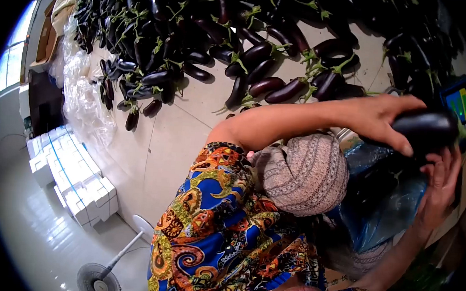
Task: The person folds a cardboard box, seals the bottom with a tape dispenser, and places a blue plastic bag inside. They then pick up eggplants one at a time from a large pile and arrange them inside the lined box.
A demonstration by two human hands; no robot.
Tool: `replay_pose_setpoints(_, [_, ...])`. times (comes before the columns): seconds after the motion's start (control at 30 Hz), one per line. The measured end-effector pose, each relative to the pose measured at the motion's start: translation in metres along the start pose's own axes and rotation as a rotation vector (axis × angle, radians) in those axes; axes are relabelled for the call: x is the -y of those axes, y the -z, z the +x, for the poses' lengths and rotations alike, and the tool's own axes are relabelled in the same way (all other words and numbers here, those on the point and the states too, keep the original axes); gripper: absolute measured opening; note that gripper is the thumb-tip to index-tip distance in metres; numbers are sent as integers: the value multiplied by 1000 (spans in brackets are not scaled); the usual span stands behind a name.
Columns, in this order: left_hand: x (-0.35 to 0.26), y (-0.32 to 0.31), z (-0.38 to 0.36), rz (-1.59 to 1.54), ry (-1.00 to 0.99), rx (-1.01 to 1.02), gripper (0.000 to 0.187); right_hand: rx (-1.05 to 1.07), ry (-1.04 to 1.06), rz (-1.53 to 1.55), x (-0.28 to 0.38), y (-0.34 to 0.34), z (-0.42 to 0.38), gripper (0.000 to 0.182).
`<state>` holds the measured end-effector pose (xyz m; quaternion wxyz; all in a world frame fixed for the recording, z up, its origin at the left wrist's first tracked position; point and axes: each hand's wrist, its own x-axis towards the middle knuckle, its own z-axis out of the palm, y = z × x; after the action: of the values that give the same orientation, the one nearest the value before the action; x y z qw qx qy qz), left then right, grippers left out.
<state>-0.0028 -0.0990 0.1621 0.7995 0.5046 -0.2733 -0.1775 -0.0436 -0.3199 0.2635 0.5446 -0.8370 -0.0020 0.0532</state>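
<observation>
My left hand [383, 121] grips a large, dark, shiny eggplant [426, 126], with the thumb below it and the fingers over its upper side. The green stem of this eggplant points right. Just beneath the stem end is my right hand [438, 184], its fingers extended and slightly apart; whether the fingertips touch the eggplant cannot be made out. Between my forearms lies a blue plastic bag [404, 203] with dark eggplants [368, 184] in it. Beyond the held eggplant, at the right edge, stands a device with a lit display [457, 104].
A large heap of eggplants [139, 20] spreads along the top, with loose ones on the tiled floor [180, 133]. Clear plastic sheeting [80, 94], strapped white foam boxes [75, 167] and a standing fan [99, 282] are at the left. My patterned knee [304, 172] is beside the bag.
</observation>
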Motion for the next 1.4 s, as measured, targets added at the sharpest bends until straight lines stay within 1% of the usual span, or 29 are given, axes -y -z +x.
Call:
replay_pose_setpoints(0.03, [-5, 11, -14, 42, 56, -124, 79, 13, -34, -160, 10, -10, -1, 52])
replay_pose_setpoints(0.07, [-13, 25, -31, 82, 111, -243, 77, -13, -77, -356, -7, -7, -5, 44])
replay_pose_setpoints(0.13, [-6, 50, -60, 30, 203, -533, 72, 71, -320, -419, -55, 6, -15, 43])
replay_pose_setpoints(0.2, [21, 69, -90, 204, 287, -802, 68, 141, -442, -637, -81, 22, -38, 46])
replay_pose_setpoints(0.27, [33, 93, -118, 221, 285, -1034, 67, 123, -419, -703, -132, 31, -58, 48])
replay_pose_setpoints(0.33, [58, 134, -152, 476, 345, -1139, 72, 138, -446, -685, -150, 26, -71, 47])
replay_pose_setpoints(0.4, [82, 169, -180, 700, 323, -1192, 73, 236, -562, -476, -182, 36, -79, 47])
replay_pose_setpoints(0.43, [67, 170, -181, 679, 459, -1185, 77, 148, -893, -132, -150, 16, -77, 48])
replay_pose_setpoints(0.47, [58, 174, -182, 716, 511, -1160, 82, 79, -958, 68, -157, 15, -83, 47])
replay_pose_setpoints(0.53, [63, 191, -188, 772, 534, -1134, 78, 148, -777, 120, -174, 12, -92, 45])
replay_pose_setpoints(0.6, [99, 217, -202, 967, 344, -1185, 64, 123, -853, 141, -175, 14, -90, 40])
replay_pose_setpoints(0.63, [94, 217, -201, 932, 343, -1155, 59, 136, -883, 184, -180, 23, -90, 38])
replay_pose_setpoints(0.67, [92, 215, -201, 1019, 378, -1155, 60, 151, -920, 224, -184, 26, -88, 37])
replay_pose_setpoints(0.73, [97, 216, -212, 1225, 247, -1200, 59, 53, -910, 214, -160, 7, -82, 39])
replay_pose_setpoints(0.77, [99, 220, -219, 1256, 207, -1275, 60, 24, -914, 187, -159, 4, -81, 40])
replay_pose_setpoints(0.8, [100, 226, -228, 1289, 226, -1371, 62, -7, -920, 160, -159, 2, -81, 41])
replay_pose_setpoints(0.83, [101, 232, -239, 1224, 301, -1460, 64, -53, -947, 142, -161, 0, -81, 43])
replay_pose_setpoints(0.9, [109, 252, -264, 1101, 417, -1638, 65, -26, -941, 161, -163, 3, -80, 44])
replay_pose_setpoints(0.93, [109, 260, -271, 1133, 487, -1676, 67, -13, -938, 167, -162, 3, -79, 44])
replay_pose_setpoints(1.0, [106, 282, -278, 1017, 523, -1713, 69, 9, -936, 148, -166, 9, -79, 44])
replay_pose_setpoints(1.03, [91, 283, -272, 726, 453, -1673, 69, 19, -937, 138, -168, 12, -79, 44])
replay_pose_setpoints(1.07, [85, 294, -270, 611, 492, -1585, 67, 28, -937, 128, -170, 14, -79, 44])
replay_pose_setpoints(1.13, [92, 301, -256, 730, 585, -1720, 66, -39, -925, 218, -165, 6, -79, 43])
replay_pose_setpoints(1.2, [78, 297, -248, 583, 696, -1491, 73, -83, -907, 250, -167, 0, -77, 41])
replay_pose_setpoints(1.23, [83, 290, -242, 593, 650, -1536, 81, -99, -898, 234, -172, 2, -79, 40])
replay_pose_setpoints(1.27, [90, 292, -241, 442, 585, -1482, 86, -116, -891, 218, -176, 4, -81, 40])
replay_pose_setpoints(1.33, [96, 273, -235, 768, 501, -1435, 84, -93, -894, 230, -182, 11, -83, 40])
replay_pose_setpoints(1.37, [93, 265, -242, 708, 441, -1360, 72, -84, -892, 237, -184, 15, -83, 40])
replay_pose_setpoints(1.4, [89, 259, -249, 742, 428, -1345, 66, -65, -893, 222, -185, 19, -83, 41])
